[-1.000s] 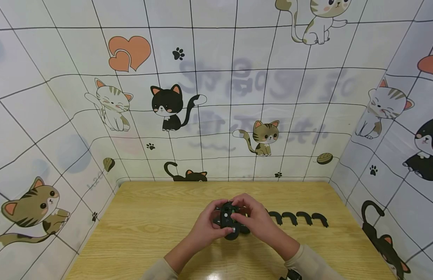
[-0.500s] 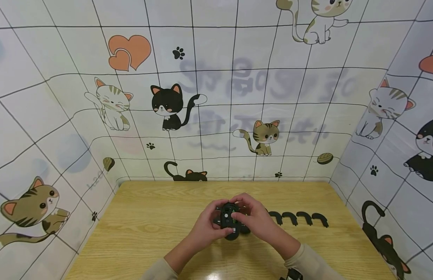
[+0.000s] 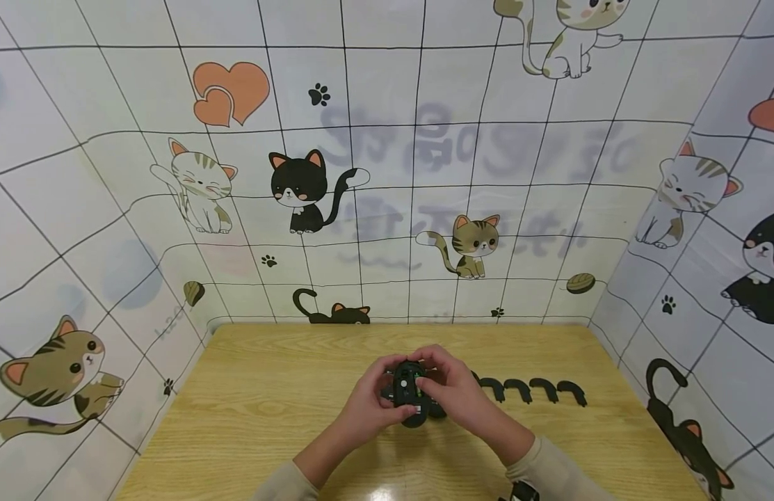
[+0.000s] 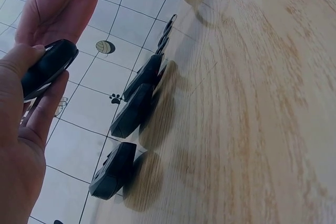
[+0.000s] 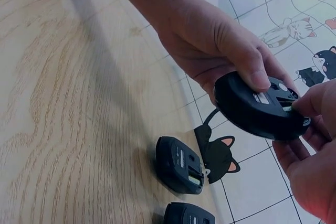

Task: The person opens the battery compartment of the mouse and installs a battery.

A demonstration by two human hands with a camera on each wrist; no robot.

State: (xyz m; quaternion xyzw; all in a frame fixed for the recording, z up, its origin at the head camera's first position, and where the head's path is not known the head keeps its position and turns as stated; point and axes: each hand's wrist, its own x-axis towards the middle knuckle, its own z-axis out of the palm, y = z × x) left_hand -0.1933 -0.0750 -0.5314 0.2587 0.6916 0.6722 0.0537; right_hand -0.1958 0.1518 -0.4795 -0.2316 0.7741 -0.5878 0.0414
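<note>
Upside down between both hands is a black computer mouse [image 3: 407,390], its battery compartment uncovered. My left hand [image 3: 369,403] holds it along the left side, thumb on the near end beside a white label. From the right, my right hand [image 3: 455,390] grips the far end, its thumb pressed at the compartment. In the right wrist view a pale green battery [image 5: 287,108] shows beside that thumb. Some of the right fingers pass under the mouse. Close below the hands, another black mouse [image 5: 179,165] lies underside up on the table, a battery visible in it.
Several curved black covers [image 3: 517,390] lie in a row on the wooden table [image 3: 268,417], right of the hands. More mice [image 4: 113,171] stand in line in the left wrist view. A cat-printed cloth [image 3: 387,160] hangs behind and at both sides.
The right thumb has shifted slightly at the battery compartment, and the held mouse has moved a touch away from the person. Both hands keep the same hold.
</note>
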